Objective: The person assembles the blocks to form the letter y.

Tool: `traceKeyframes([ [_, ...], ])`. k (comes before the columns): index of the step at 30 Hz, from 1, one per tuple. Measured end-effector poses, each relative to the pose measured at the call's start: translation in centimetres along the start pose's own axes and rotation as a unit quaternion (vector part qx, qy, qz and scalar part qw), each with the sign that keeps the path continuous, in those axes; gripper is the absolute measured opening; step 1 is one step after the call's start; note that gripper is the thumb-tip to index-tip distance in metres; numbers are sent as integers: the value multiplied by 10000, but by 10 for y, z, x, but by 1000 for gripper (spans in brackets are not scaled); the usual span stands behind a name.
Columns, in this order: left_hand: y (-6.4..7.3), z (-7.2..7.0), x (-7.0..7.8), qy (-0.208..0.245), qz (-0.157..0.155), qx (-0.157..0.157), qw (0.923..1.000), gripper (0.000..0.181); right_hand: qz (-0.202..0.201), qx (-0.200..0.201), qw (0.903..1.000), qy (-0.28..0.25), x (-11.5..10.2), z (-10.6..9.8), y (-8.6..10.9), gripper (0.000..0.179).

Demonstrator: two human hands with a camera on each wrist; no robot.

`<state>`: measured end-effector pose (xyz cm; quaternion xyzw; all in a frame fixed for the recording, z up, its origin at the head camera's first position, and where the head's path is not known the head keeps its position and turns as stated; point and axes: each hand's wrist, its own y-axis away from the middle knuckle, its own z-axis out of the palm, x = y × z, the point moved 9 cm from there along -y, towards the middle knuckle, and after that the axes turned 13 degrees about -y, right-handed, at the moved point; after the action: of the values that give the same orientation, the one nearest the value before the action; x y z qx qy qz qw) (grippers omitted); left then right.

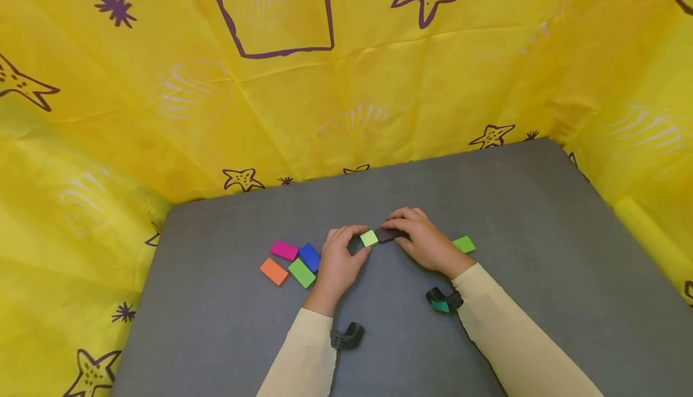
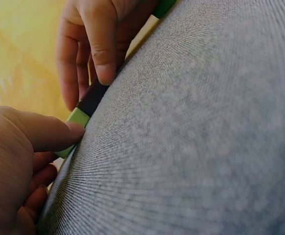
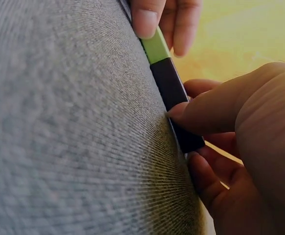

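left hand [image 1: 340,261] pinches green block [image 1: 369,239]; right hand [image 1: 426,243] holds adjoining dark block [image 1: 386,235]

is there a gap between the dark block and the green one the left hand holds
No, the dark block and green block meet end to end.

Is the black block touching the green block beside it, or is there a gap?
Touching. The right wrist view shows the black block and the green block meeting end to end, with no gap between them.
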<state>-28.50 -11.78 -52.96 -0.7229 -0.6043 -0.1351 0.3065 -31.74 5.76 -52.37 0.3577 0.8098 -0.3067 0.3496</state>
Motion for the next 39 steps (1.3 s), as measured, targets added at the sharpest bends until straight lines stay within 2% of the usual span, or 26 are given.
traceKeyframes([
  [8, -1, 2, 0, 44, -15, -154, 9999, 39, -42, 172, 9997, -186, -2, -2, 0, 33],
  [13, -2, 4, 0, 37, 18, -128, 9999, 39, -112, 339, 9989, -317, -3, -3, -1, 35],
  [26, -1, 4, 1, 46, 102, -93, 9999, 41, 32, 726, 9951, -670, 3, -3, -1, 38],
  [39, -1, 4, 2, -11, 87, -156, 9998, 41, 151, 796, 9933, -829, 3, -2, -3, 42],
])
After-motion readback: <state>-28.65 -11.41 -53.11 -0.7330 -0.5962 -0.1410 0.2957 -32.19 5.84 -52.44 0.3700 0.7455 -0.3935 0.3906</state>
